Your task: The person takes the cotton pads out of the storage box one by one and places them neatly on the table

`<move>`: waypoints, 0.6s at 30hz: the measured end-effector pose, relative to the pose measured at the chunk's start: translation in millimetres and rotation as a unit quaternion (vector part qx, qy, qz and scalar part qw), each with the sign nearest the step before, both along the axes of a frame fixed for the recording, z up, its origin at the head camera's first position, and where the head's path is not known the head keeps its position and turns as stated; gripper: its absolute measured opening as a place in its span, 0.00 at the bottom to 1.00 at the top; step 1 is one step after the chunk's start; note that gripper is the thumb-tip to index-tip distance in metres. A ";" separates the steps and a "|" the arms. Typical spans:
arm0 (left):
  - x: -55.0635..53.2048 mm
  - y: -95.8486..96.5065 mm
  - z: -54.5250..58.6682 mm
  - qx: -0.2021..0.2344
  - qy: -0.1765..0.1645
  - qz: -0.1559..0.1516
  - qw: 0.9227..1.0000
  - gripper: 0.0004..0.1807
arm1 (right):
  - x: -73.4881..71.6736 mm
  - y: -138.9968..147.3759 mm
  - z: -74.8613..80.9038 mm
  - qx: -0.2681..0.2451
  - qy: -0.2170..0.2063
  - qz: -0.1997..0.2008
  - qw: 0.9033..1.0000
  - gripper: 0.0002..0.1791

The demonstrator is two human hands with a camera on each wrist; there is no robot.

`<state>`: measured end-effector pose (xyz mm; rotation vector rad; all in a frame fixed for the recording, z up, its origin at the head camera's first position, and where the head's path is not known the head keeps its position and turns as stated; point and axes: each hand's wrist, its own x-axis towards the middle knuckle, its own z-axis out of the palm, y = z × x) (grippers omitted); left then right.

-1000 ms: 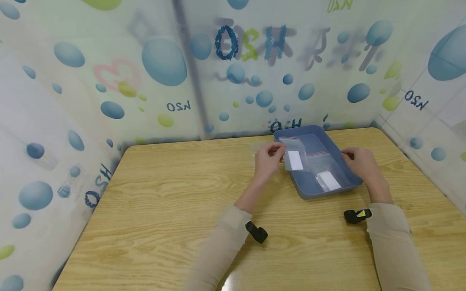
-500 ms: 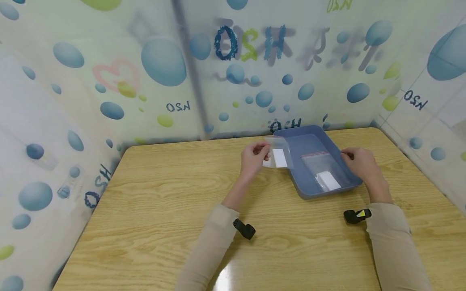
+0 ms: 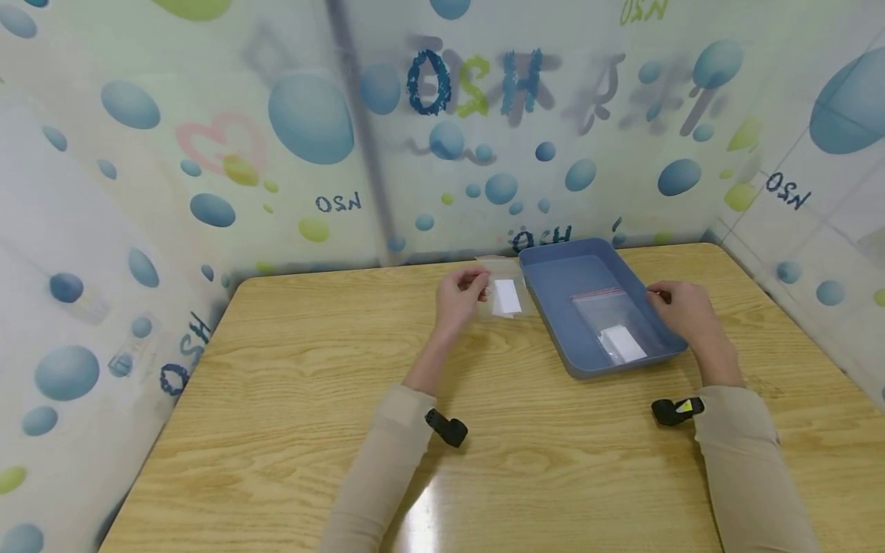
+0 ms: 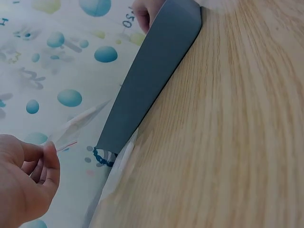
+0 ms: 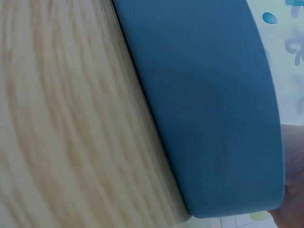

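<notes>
My left hand (image 3: 459, 298) pinches a clear zip bag (image 3: 508, 295) by its edge, left of the blue-grey tray (image 3: 567, 338). A white card shows inside that bag. In the left wrist view the held bag (image 4: 78, 124) hangs above the table, apart from a second clear bag (image 4: 119, 164) lying beside the tray. From the head view that second bag is mostly hidden under the held one. Inside the tray lies another zip bag (image 3: 622, 338) with a white card. My right hand (image 3: 684, 307) grips the tray's right rim; its fingertips are partly hidden.
The wooden table (image 3: 290, 384) runs up to a patterned curtain (image 3: 290, 192) behind the tray, with more curtain at both sides. Black wrist cameras sit on both sleeves.
My left hand has carried the zip bag leftward, out from over the tray to above the bag on the table. My right hand stays at the tray's rim.
</notes>
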<state>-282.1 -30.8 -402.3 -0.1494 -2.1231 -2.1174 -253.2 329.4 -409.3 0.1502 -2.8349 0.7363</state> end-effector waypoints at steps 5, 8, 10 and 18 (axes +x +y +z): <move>-2.4 -9.1 -2.0 0.012 -0.003 0.002 1.000 0.07 | -0.1 0.2 0.5 0.000 -0.003 -0.001 1.000 0.15; -4.4 -14.6 -2.7 0.018 -0.003 0.005 1.000 0.07 | -0.3 -0.4 -0.3 0.000 0.001 0.001 1.000 0.15; -6.0 -18.6 -3.3 0.021 -0.004 0.009 1.000 0.07 | -0.5 -0.1 -0.9 -0.001 0.002 0.002 1.000 0.14; -11.9 -36.3 -8.0 0.015 -0.023 0.018 0.999 0.07 | -0.9 1.1 -1.3 -0.002 0.000 0.001 1.000 0.15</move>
